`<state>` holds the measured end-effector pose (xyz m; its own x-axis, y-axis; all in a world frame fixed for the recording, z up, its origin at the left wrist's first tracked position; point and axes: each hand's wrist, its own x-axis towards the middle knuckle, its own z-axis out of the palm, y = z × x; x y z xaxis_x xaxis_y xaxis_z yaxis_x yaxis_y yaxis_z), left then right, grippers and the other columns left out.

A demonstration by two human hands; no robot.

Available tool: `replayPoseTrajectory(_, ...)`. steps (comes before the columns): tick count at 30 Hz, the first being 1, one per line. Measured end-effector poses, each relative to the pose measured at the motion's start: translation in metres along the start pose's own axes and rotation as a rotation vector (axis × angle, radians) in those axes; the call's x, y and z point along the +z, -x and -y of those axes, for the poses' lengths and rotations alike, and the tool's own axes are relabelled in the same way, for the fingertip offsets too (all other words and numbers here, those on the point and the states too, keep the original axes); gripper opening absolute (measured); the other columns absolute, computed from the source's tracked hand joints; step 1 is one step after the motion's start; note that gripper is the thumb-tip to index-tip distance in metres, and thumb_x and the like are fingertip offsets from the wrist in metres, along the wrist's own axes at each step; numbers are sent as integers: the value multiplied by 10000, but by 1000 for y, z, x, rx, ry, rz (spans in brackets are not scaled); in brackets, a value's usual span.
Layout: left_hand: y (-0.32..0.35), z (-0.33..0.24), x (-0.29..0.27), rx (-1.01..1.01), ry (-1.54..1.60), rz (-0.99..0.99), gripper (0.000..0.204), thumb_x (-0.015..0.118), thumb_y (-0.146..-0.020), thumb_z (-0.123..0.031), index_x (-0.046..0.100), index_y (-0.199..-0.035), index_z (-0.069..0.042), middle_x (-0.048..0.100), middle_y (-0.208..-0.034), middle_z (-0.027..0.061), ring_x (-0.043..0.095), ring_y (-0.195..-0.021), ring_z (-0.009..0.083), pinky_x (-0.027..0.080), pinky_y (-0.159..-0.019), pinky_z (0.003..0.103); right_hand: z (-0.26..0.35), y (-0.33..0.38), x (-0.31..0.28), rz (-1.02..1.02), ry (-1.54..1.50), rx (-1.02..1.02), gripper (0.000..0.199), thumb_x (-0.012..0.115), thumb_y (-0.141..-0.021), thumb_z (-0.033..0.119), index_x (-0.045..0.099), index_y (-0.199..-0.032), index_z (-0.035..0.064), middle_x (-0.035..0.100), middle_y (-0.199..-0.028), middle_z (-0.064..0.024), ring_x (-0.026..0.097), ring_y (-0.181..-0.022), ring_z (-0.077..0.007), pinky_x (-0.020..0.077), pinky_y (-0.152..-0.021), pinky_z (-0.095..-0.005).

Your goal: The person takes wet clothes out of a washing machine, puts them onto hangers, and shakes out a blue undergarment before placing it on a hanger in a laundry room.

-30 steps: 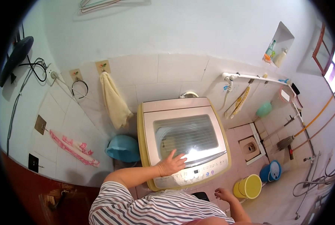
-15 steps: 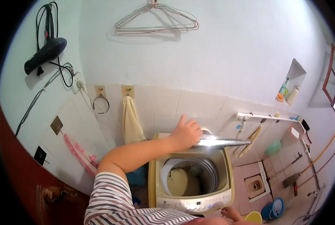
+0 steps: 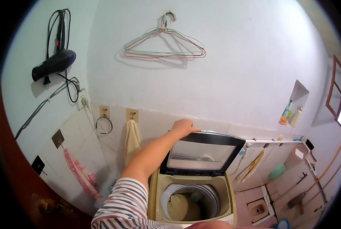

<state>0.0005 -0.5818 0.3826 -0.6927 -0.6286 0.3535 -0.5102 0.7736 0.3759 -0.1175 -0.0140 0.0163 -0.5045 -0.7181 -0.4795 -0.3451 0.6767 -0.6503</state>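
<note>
Gripping the raised lid point(image 3: 197, 154) at its left end, the left hand point(image 3: 183, 126) is probably stopping it covering the open tub point(image 3: 185, 208). Washing machine point(image 3: 227, 192) is sitting near, right of the arm point(image 3: 149, 154). Right hand isn't showing, can't tell.

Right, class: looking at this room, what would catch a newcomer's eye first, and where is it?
The open top-loading washing machine stands out first, at the lower middle, its dark-framed lid raised and the left hand on the lid's upper edge. On the wall above hang thin wire hangers, and a dark hair dryer hangs at upper left.
</note>
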Motion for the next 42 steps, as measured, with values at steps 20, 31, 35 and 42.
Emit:
replayPoseTrajectory(20, -77, 33, -232, 136, -638, -848, 158, 513, -792, -122, 602, -922, -106, 549, -965, 74, 535, -940, 228, 469, -720, 354, -31, 6, 36, 94, -68, 222, 348, 537, -815, 271, 559, -1055, 20, 620, -855, -117, 619, -644, -232, 510, -504, -378)
replayPoseTrajectory(31, -80, 21, -298, 213, -665, -1107, 93, 488, -784, -116, 566, -808, -72, 602, -714, 138, 627, -639, 312, 502, -549, 419, -53, 22, 41, 123, -55, 285, 301, 512, -813, 225, 584, -1010, 9, 614, -831, -129, 600, -640, -248, 506, -546, -386)
replayPoseTrajectory(35, -62, 24, -347, 166, -672, -1248, 120, 448, -805, -145, 552, -805, -84, 613, -745, 163, 628, -654, 326, 504, -555, 427, -38, 26, 41, 117, -12, 181, 300, 526, -807, 239, 583, -1002, 18, 612, -821, -118, 591, -621, -229, 501, -518, -369)
replayPoseTrajectory(42, -10, -20, -383, 419, -936, -1534, 145, 453, -859, -179, 587, -904, -146, 602, -688, 82, 603, -594, 276, 475, -451, 385, -5, 38, -6, 50, -36, 173, 263, 527, -844, 236, 603, -957, 12, 628, -795, -94, 599, -676, -192, 492, -602, -341)
